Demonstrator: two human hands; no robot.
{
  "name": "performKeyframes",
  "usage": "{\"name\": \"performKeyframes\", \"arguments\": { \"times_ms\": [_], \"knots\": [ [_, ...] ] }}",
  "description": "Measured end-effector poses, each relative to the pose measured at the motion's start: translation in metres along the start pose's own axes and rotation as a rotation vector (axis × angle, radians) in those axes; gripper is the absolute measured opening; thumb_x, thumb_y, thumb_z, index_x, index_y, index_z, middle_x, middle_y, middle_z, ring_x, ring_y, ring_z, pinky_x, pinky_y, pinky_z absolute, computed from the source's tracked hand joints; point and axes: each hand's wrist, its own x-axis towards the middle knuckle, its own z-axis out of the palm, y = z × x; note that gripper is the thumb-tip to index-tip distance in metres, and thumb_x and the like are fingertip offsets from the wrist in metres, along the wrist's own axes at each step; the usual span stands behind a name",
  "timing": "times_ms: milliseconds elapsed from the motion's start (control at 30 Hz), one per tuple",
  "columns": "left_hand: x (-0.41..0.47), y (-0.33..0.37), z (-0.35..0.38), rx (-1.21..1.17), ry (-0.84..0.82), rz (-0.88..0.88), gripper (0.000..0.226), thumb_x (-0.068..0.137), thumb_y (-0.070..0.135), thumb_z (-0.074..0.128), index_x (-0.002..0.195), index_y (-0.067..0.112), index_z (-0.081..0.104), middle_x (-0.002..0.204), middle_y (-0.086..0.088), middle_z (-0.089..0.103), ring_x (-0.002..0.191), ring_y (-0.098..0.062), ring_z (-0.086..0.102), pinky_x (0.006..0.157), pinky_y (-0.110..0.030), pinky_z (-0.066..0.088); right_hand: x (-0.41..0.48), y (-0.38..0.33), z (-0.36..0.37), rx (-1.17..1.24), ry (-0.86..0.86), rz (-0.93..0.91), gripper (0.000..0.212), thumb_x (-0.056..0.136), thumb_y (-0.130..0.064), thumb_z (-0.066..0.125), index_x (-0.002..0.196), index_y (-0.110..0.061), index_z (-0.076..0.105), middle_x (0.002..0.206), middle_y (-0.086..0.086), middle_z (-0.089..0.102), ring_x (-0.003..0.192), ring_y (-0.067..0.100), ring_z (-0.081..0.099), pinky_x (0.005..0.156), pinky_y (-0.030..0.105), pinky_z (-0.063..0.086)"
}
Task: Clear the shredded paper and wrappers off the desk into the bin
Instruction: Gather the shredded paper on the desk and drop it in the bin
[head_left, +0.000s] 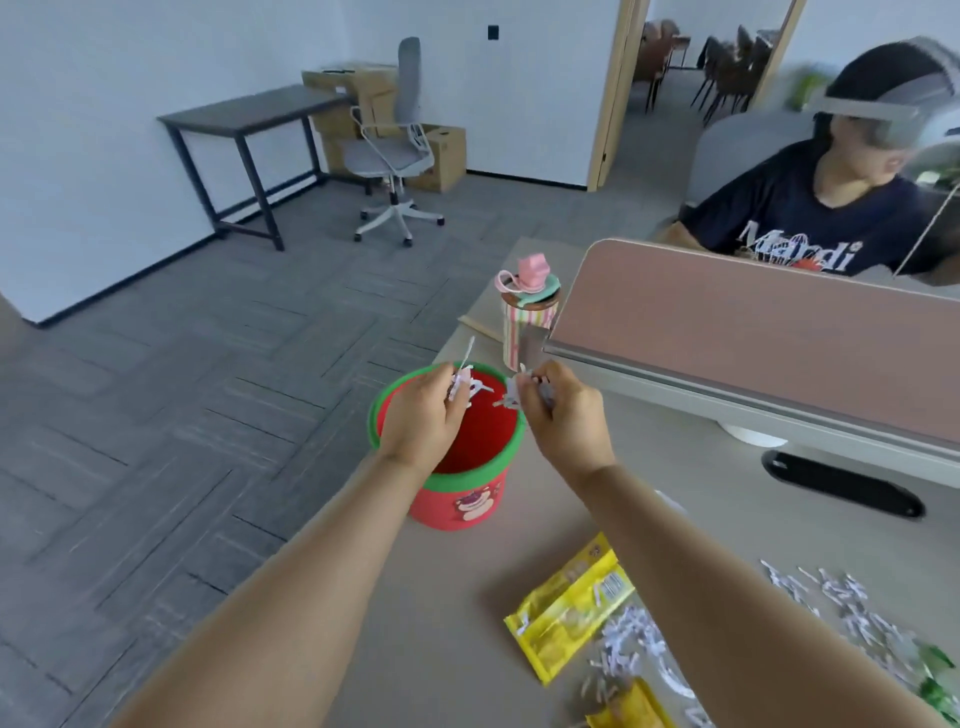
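Head view: left hand and right hand are over the bin, fingers pinched on paper shreds. Open the fingers low inside the rim – shreds drift. More paper and wrappers remain on the desk.

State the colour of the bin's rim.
Green, on a red bin; the rim shows best in the head view.

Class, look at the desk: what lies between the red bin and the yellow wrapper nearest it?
Only bare desk lies between the bin and the yellow wrapper, as the head view shows; the shredded paper lies beyond the wrapper.
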Motion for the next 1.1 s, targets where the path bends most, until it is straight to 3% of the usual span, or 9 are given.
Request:
{"name": "performKeyframes", "arguments": {
  "times_ms": [100,233,367,533,633,733,800,933,1100],
  "knots": [
    [0.012,-0.021,0.014,0.009,-0.139,-0.018,0.031,0.094,0.018,0.051,0.064,0.012,0.041,0.051,0.002,0.042,0.043,-0.019,0.039,0.038,-0.022,0.018,0.017,-0.001,0.018,0.016,0.028,-0.005,0.019,0.088,-0.012,0.057,0.073,-0.002,0.052,0.05,-0.006,0.039,0.043,0.002,0.035,0.041,0.022,0.026],
    [0.009,-0.046,0.03,0.195,-0.678,-0.093,0.033,0.094,0.041,0.044,0.069,0.02,0.04,0.065,0.004,0.047,0.064,-0.02,0.049,0.046,-0.028,0.027,0.033,0.005,0.039,0.022,0.052,0.007,0.02,0.088,-0.014,0.057,0.074,0.0,0.053,0.053,0.004,0.048,0.044,0.016,0.039,0.043,0.02,0.029],
    [0.007,-0.054,0.029,0.276,-0.903,-0.134,0.061,0.08,0.057,0.055,0.124,0.017,0.044,0.122,-0.003,0.051,0.109,-0.023,0.046,0.085,-0.039,0.044,0.039,0.011,0.054,0.071,0.068,0.036,0.019,0.088,-0.016,0.056,0.075,-0.002,0.053,0.05,-0.005,0.044,0.044,0.004,0.043,0.043,0.01,0.029],
    [-0.001,-0.062,0.009,0.178,-0.613,-0.037,0.086,0.074,0.06,0.057,0.139,0.013,0.027,0.14,-0.008,0.038,0.126,-0.028,0.032,0.101,-0.046,0.031,0.038,0.015,0.063,0.118,0.06,0.023,0.022,0.087,-0.024,0.051,0.073,-0.007,0.049,0.049,-0.014,0.037,0.047,0.001,0.044,0.042,0.012,0.027],
    [-0.013,-0.069,0.0,0.065,-0.373,-0.019,0.071,0.075,0.051,0.052,0.13,0.008,0.037,0.126,-0.011,0.048,0.114,-0.027,0.043,0.091,-0.042,0.038,0.035,0.014,0.068,0.121,0.004,0.039,0.024,0.09,-0.025,0.053,0.077,-0.005,0.051,0.05,-0.01,0.04,0.043,0.006,0.041,0.042,0.017,0.03],
    [-0.028,-0.075,0.0,-0.038,-0.198,-0.196,0.055,0.078,0.033,0.054,0.123,0.005,0.043,0.119,-0.009,0.051,0.109,-0.019,0.042,0.088,-0.029,0.034,0.034,0.01,0.078,0.061,-0.108,0.012,0.021,0.09,-0.024,0.055,0.084,-0.004,0.053,0.056,-0.003,0.048,0.046,0.014,0.045,0.045,0.024,0.033],
    [-0.035,-0.077,0.002,-0.107,-0.091,-0.324,0.043,0.079,0.011,0.058,0.119,0.002,0.046,0.117,-0.01,0.051,0.108,-0.018,0.043,0.088,-0.021,0.03,0.034,0.012,0.085,-0.039,-0.304,-0.018,0.02,0.088,-0.026,0.058,0.092,-0.006,0.055,0.076,0.004,0.058,0.068,0.023,0.055,0.058,0.031,0.042],
    [-0.041,-0.075,0.003,-0.114,-0.051,-0.329,0.031,0.081,-0.01,0.047,0.11,0.0,0.052,0.11,-0.011,0.056,0.105,-0.025,0.05,0.086,-0.003,0.026,0.03,0.023,0.093,-0.349,-0.783,-0.018,0.031,0.086,-0.036,0.056,0.112,-0.019,0.058,0.126,0.006,0.05,0.116,0.028,0.041,0.095,0.043,0.039],
    [-0.043,-0.066,0.0,-0.061,-0.098,-0.273,0.025,0.081,-0.01,0.05,0.103,0.001,0.057,0.103,-0.012,0.057,0.098,-0.026,0.052,0.081,-0.017,0.034,0.024,0.017,0.087,-0.366,-0.753,-0.104,0.025,0.091,-0.028,0.049,0.111,-0.018,0.059,0.118,0.002,0.061,0.109,0.026,0.051,0.091,0.044,0.043]
  ]
}}
